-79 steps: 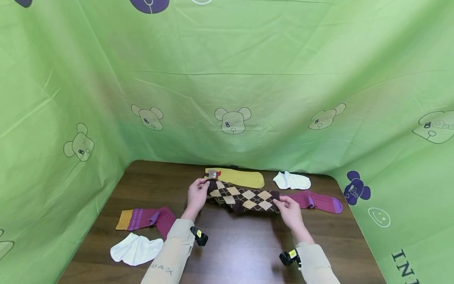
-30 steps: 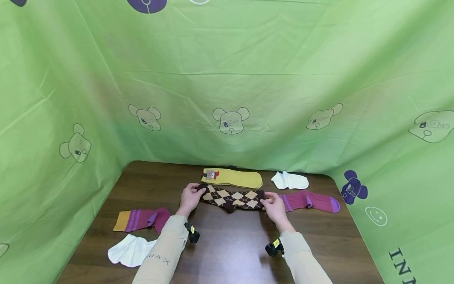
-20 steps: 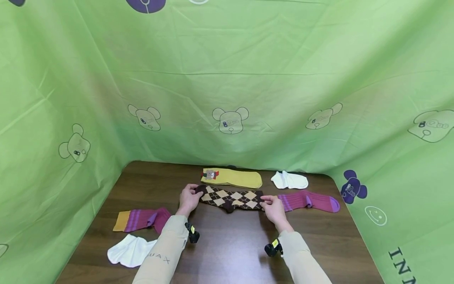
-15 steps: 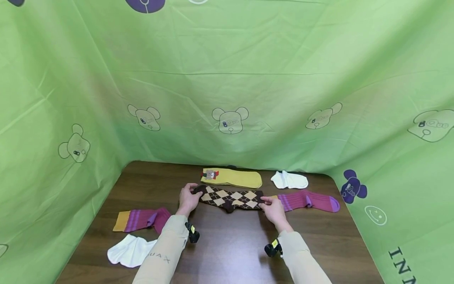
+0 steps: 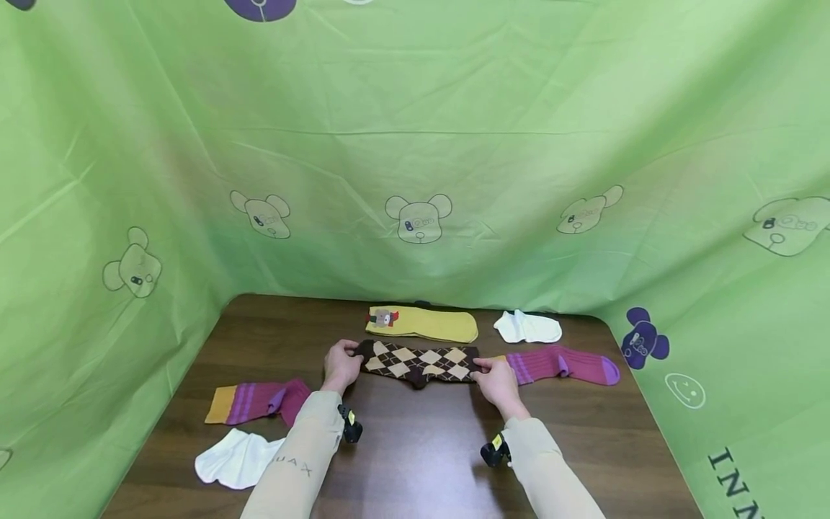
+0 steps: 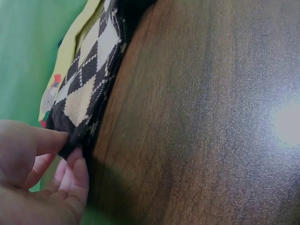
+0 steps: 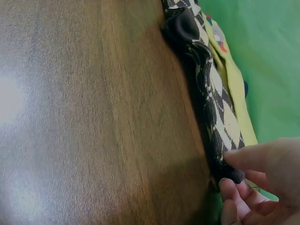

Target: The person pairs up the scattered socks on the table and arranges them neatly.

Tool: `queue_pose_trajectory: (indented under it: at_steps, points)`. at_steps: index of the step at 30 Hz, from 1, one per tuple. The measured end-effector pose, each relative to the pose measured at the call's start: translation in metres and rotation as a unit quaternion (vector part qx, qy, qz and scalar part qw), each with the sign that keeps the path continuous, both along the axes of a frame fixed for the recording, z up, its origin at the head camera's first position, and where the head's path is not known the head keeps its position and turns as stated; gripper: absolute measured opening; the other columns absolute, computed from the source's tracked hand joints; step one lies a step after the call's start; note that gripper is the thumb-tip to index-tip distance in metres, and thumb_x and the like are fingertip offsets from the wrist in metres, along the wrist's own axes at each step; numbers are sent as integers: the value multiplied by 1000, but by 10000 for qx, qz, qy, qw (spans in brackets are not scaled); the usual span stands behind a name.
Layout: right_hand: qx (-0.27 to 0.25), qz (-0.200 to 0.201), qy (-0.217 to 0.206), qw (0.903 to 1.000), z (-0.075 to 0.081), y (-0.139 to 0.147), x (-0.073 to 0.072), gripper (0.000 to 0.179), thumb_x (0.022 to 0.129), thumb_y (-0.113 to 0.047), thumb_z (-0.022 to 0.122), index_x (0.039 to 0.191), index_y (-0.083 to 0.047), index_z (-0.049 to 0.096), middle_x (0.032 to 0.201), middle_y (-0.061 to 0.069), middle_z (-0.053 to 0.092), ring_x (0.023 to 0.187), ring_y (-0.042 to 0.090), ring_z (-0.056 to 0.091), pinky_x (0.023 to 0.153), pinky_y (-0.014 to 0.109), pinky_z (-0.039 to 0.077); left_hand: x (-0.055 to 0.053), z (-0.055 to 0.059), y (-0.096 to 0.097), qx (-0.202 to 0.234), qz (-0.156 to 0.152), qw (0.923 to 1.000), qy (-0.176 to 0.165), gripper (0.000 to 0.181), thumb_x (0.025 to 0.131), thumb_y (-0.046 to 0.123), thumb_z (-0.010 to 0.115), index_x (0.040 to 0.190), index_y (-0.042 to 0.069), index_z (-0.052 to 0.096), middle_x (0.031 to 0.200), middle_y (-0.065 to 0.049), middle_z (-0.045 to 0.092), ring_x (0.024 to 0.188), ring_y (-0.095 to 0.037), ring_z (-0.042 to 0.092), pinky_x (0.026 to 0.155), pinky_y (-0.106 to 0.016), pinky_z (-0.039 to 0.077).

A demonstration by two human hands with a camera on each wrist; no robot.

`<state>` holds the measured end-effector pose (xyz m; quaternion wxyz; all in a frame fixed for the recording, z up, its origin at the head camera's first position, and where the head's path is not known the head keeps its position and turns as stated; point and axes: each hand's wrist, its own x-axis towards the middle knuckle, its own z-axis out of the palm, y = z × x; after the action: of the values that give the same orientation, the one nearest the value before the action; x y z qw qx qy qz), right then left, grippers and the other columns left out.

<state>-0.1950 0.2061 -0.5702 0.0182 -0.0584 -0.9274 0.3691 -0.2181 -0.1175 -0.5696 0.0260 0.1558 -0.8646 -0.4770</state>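
Observation:
A brown and beige argyle sock [image 5: 421, 362] is stretched sideways just in front of the yellow sock [image 5: 424, 324], its dark heel toward the person. My left hand [image 5: 341, 366] pinches its dark left end; in the left wrist view, the thumb and fingertips close on that end of the argyle sock [image 6: 82, 96]. At the opposite end, my right hand [image 5: 498, 383] pinches the dark band. The right wrist view has thumb and fingers on the corner of the argyle sock [image 7: 229, 124], with its edge along the wooden tabletop.
A magenta sock [image 5: 545, 364] lies beside my right hand, with a white sock [image 5: 528, 327] behind it. On the left are another magenta sock [image 5: 259, 402] and another white sock [image 5: 236, 458], partly behind my left sleeve. Green cloth [image 5: 415, 267] hangs around the brown table [image 5: 415, 461].
The argyle sock has come down and left from in front of the yellow sock and now lies flatter, with both hands still pinching its ends. In the last half second it has barely moved.

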Motion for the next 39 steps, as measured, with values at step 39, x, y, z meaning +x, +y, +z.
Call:
queue_pose_trajectory:
  at_steps: [39]
  points:
    - [140,84,235,9996,1,-3,-2,35,83,-4,77,118,-1,74,90,11,72,89,31,66,80,48,48,-2,-3,-8,321,261,9985,363,17,90,3,71,107,0,70,96,-14,70,95,-35,63,86,-45,46]
